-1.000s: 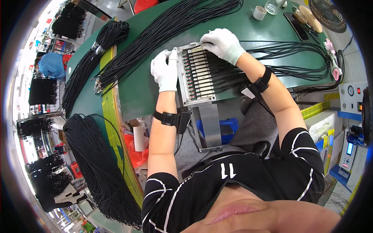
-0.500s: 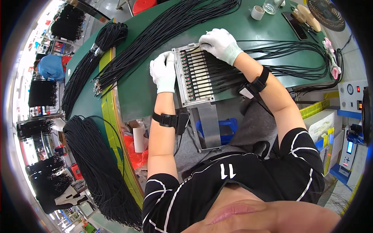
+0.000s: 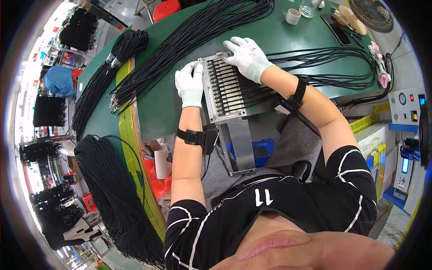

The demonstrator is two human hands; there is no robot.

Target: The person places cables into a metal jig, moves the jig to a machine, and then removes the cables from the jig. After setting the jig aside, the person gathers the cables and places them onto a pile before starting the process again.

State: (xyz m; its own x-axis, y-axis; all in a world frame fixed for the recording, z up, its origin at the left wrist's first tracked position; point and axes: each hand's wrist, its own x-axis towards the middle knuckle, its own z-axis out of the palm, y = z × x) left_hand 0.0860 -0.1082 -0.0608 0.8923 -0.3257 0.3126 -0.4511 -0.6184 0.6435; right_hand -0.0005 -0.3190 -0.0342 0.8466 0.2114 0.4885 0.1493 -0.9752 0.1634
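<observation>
A metal fixture [image 3: 223,118] lies across the table edge, with a row of black cables laid side by side in its slots. Their pale connector ends [image 3: 229,82] point left, toward several small reddish tips. My left hand [image 3: 189,83], in a white glove, is at the fixture's left edge with its fingers curled against it. Over the far end of the fixture is my right hand [image 3: 246,57], also gloved, its fingers apart and nothing visible between them. The palm side of this hand is hidden. From the slots the cables [image 3: 333,54] loop away to the right.
Thick bundles of black cable [image 3: 193,40] lie on the green table [image 3: 157,108], with another coil [image 3: 108,180] at the left. A tape roll [image 3: 293,16], glass jar [image 3: 309,8], phone [image 3: 335,29] and fan [image 3: 373,15] are at the far right. Pink-handled pliers [image 3: 382,76] lie at the right edge.
My right hand's fingers have spread from a pinch and shifted slightly left at the fixture's far end. My left hand has stayed by the left edge. The whole view has shifted slightly.
</observation>
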